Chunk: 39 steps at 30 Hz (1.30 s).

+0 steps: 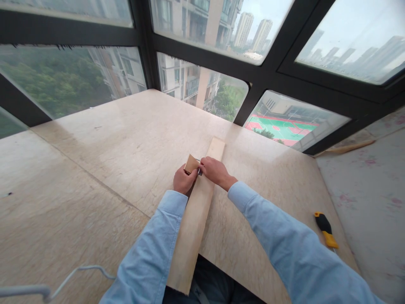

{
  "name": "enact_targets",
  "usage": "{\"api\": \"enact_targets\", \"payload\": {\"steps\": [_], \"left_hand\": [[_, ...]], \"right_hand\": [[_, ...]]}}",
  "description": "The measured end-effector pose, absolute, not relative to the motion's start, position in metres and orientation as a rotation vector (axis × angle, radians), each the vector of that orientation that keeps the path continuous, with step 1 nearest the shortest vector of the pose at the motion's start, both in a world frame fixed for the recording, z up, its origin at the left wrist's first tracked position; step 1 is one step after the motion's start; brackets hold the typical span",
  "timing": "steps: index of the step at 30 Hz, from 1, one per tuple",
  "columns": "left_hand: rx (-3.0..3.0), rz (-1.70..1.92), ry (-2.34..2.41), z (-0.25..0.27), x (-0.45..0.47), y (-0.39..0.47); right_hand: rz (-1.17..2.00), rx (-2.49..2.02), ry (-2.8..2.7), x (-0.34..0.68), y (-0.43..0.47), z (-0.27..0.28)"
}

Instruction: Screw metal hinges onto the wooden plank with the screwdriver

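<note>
A long pale wooden board [198,211] lies lengthwise in front of me, its near end jutting past the ledge's edge over my lap. My left hand [183,181] is closed at the board's left side, holding a small tan flat piece [191,163] that sticks up above the fingers. My right hand [215,169] rests over the board, thumb and fingers pinched together against the left fingertips. Between the two hands shows a small dark metal piece [199,172]; its kind is too small to tell, and what the right fingers grip is mostly hidden.
A yellow and black screwdriver [326,230] lies at the right near the papered wall [363,181]. A white cable [79,269] runs across the lower left. The stone ledge [95,164] reaches to dark window frames [202,63]. A small dark bit [10,194] lies far left.
</note>
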<state>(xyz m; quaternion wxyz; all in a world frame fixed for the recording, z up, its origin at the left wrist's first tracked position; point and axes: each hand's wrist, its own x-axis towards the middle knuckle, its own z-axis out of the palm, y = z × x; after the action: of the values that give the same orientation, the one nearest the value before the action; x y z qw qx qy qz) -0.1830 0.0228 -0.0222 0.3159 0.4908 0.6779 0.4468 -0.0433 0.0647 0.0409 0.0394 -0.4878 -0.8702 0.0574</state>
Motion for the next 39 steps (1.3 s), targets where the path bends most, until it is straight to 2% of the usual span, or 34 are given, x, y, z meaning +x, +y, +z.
{"api": "enact_targets", "payload": {"steps": [13, 22, 39], "left_hand": [[1.263, 1.210, 1.736, -0.024, -0.184, 0.023], [1.261, 1.197, 1.758, -0.023, -0.183, 0.023], [1.244, 1.157, 1.800, -0.019, -0.181, 0.021]], "right_hand": [[0.187, -1.339, -2.735, -0.038, 0.066, 0.041], [0.153, -1.517, -2.680, -0.045, 0.063, 0.041], [0.198, -1.443, -2.614, -0.039, 0.065, 0.035]]}}
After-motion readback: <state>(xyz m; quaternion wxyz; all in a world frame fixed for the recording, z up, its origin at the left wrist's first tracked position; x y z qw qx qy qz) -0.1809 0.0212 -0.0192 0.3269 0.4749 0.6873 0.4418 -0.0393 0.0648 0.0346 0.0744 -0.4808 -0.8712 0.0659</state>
